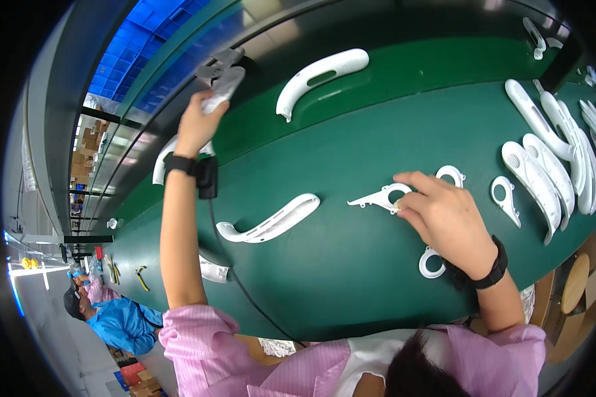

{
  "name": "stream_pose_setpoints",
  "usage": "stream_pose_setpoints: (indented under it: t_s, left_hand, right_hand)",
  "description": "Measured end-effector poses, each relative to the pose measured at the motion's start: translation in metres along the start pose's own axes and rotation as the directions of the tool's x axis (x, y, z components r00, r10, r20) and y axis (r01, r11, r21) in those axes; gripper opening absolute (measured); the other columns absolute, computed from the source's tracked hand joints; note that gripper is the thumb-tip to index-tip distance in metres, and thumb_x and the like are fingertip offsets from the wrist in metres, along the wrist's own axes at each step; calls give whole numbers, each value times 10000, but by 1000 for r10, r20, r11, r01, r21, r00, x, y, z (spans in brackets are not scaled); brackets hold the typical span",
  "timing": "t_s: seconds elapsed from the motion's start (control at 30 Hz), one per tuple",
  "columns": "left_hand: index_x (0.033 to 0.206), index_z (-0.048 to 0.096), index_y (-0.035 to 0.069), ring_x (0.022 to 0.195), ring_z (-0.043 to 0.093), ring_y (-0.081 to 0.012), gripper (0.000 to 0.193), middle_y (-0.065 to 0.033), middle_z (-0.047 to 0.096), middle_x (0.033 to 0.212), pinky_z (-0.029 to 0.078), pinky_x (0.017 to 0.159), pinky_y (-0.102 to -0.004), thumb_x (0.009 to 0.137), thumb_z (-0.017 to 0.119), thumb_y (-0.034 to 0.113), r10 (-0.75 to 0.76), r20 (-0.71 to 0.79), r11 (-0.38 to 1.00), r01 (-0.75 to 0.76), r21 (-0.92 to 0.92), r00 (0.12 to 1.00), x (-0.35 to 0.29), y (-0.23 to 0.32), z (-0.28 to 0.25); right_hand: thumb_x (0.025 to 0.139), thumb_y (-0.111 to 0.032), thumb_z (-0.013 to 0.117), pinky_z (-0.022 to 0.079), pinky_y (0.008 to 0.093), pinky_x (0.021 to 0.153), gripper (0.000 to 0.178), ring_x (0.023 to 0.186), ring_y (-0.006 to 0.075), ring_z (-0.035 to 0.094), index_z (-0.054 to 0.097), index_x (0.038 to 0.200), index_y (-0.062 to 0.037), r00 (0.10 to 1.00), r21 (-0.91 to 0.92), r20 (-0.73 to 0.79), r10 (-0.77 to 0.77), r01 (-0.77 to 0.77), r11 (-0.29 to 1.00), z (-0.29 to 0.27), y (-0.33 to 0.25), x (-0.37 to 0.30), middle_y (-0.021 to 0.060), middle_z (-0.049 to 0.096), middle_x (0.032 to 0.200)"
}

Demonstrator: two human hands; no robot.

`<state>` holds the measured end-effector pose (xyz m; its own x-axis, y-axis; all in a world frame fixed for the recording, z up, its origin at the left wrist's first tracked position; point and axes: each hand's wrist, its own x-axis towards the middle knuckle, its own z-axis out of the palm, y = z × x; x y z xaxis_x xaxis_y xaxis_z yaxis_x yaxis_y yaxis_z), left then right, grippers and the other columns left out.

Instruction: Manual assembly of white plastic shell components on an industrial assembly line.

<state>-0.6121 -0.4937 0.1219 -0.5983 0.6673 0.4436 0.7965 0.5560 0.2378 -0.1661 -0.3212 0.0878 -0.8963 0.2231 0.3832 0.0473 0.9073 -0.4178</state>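
Up at the left, my left hand (200,126) is closed on a pale, elongated plastic piece (225,87) by the shiny metal edge. A grey shape beyond it may be its reflection. My right hand (447,215) pinches a white plastic ring with a pointed tail (376,198) over the green table (351,264). Between my arms lies a white curved plastic shell (271,223), hollow side up. Another white curved shell with a slot (321,76) rests toward the back. White ring parts sit close around my right hand, one (450,174) beyond it and one (430,264) nearer me.
White curved shells (536,178) are stacked at the right, beside another tailed ring (505,200). A black cable (235,264) runs from my left wrist across the table. Pliers (142,278) lie far left, near a person in blue (122,324). Cardboard boxes (573,311) stand at lower right.
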Motion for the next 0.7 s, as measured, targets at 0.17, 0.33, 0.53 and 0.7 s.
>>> stream_pose_setpoints:
  t_s: [0.17,0.33,0.53,0.7]
  left_hand:
    - [1299,616,-4,1193,612,-381,688,-242,640,1276,474,1027,-440,845,683,509,120,105,992,-122,15,987,33,81,44]
    - [1174,694,148,993,703,-328,483,-165,727,1046,548,885,-445,817,709,472,156,422,981,-188,36,893,35,156,65]
    - [935,707,49,952,594,-353,247,-184,597,1052,454,837,-435,705,687,137,376,-64,919,-363,155,925,12,183,93]
    - [861,594,-40,858,567,-321,150,-210,507,1092,502,694,-397,730,647,11,500,-265,843,-533,-71,825,-96,178,-32]
  right_hand:
    - [847,-85,695,524,368,636,109,746,256,643,661,947,-57,1000,116,-21,-5,7,993,-12,-4,4,68,650,869]
    - [752,-83,796,507,348,586,206,668,257,641,720,944,-67,981,199,-195,-14,53,979,-14,-17,1,80,669,803]
    - [766,105,704,504,356,746,199,851,304,630,690,945,19,905,275,-419,68,55,960,-7,9,-18,154,636,882]
    - [1009,-51,557,536,319,682,123,780,232,607,608,1055,51,879,378,-469,89,109,920,-14,16,-10,166,575,995]
